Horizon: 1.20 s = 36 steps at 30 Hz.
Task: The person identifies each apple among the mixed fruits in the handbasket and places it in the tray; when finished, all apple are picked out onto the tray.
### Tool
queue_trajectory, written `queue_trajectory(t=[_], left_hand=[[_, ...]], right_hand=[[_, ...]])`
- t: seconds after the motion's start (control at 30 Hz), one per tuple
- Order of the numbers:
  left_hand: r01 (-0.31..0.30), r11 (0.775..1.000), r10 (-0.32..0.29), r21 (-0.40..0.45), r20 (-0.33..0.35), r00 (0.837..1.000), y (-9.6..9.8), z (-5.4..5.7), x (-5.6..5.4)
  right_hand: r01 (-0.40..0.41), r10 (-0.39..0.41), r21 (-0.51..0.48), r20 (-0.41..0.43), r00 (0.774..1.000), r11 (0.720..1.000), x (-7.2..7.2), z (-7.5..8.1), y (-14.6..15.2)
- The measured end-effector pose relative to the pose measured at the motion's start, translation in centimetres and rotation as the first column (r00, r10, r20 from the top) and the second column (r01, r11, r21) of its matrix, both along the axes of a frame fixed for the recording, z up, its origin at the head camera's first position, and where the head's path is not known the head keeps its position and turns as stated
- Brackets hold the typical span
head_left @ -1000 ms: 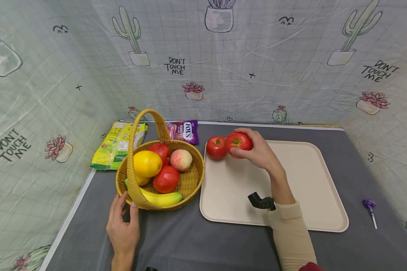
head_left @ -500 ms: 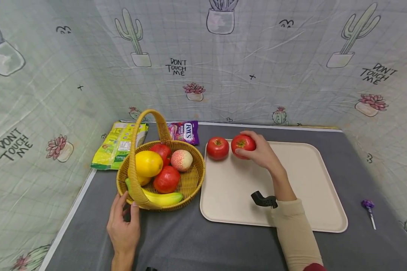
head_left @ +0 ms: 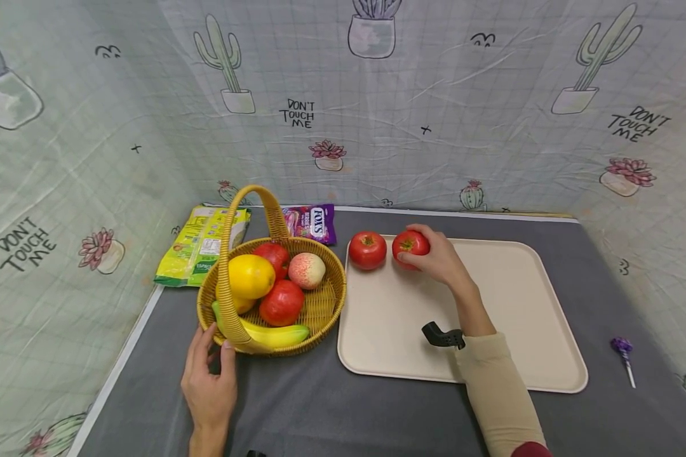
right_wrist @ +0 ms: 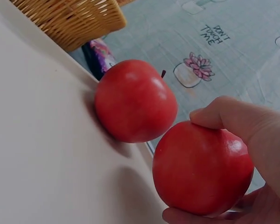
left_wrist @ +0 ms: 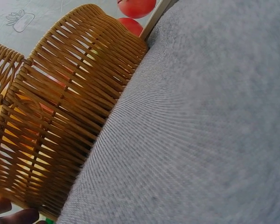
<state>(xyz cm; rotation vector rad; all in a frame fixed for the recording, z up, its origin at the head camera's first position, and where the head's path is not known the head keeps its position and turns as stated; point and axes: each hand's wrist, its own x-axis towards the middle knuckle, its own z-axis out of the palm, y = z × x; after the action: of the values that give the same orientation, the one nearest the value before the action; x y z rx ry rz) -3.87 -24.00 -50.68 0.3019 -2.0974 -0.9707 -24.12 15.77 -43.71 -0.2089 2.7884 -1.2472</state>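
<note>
My right hand grips a red apple, thumb on the near side and fingers round the far side. In the right wrist view, a shadow falls on the tray beside this held apple. To its left a second red apple sits at the back left corner of the beige tray, a narrow gap between the two. My left hand rests its fingertips and thumb against the near left side of the wicker basket. Only a few fingertips show in the left wrist view.
Inside the basket lie a banana, a yellow fruit, a peach and red fruits. Behind it are a yellow bag and a purple candy pack. A purple lollipop lies right of the tray.
My right hand has shifted the held apple slightly right, away from the other apple, opening a small gap. Over the last half second it barely moves. My left hand stays at the basket.
</note>
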Motion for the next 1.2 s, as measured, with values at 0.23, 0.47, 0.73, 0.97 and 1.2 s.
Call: queue_trajectory(t=[0.23,0.47,0.73,0.97,1.2], left_hand=[[-0.002,1.000,0.002,-0.003,-0.004,1.000,-0.1,-0.1,0.0],[0.009,1.000,-0.009,-0.008,-0.022,1.000,-0.1,-0.2,-0.1],[0.023,1.000,-0.023,0.011,-0.002,1.000,0.1,0.2,0.1],[0.029,1.000,-0.029,0.009,-0.016,0.999,0.0,0.3,0.1],[0.030,1.000,-0.029,0.007,-0.020,0.999,-0.1,0.2,0.1]], right_hand=[[-0.003,0.003,0.034,0.007,1.000,0.999,-0.5,-1.0,0.1],[0.016,-0.016,0.020,0.008,1.000,1.000,-0.7,-1.6,0.1],[0.069,-0.073,0.081,0.047,0.996,0.994,-0.4,-1.1,0.1],[0.090,-0.095,0.093,0.054,0.994,0.992,-0.1,-1.0,0.4],[0.096,-0.101,0.073,0.069,0.992,0.993,0.0,-1.2,0.6]])
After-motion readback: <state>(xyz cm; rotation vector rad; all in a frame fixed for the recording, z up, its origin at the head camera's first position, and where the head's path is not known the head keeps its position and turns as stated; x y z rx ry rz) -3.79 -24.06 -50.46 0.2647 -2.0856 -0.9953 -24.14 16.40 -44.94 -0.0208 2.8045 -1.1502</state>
